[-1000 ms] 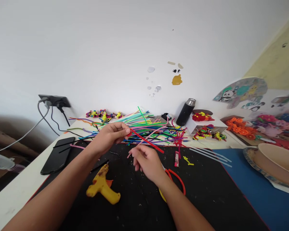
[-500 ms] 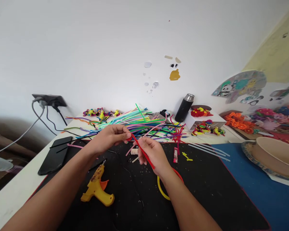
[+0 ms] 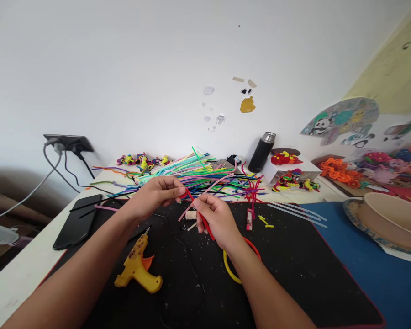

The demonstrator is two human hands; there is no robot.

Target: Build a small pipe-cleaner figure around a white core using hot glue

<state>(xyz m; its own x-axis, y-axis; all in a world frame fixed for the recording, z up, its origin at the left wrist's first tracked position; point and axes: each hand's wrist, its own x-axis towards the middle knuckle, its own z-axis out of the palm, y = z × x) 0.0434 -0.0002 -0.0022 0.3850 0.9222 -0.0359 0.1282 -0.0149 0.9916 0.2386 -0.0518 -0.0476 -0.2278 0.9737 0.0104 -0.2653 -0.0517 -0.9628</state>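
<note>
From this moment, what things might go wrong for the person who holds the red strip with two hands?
The thin red strip, held in the left hand and right hand, might kink or slip. The yellow glue gun lies near the left forearm, which might bump it; whether it is hot cannot be seen. The right forearm passes over the red and yellow loops and might catch them.
</note>
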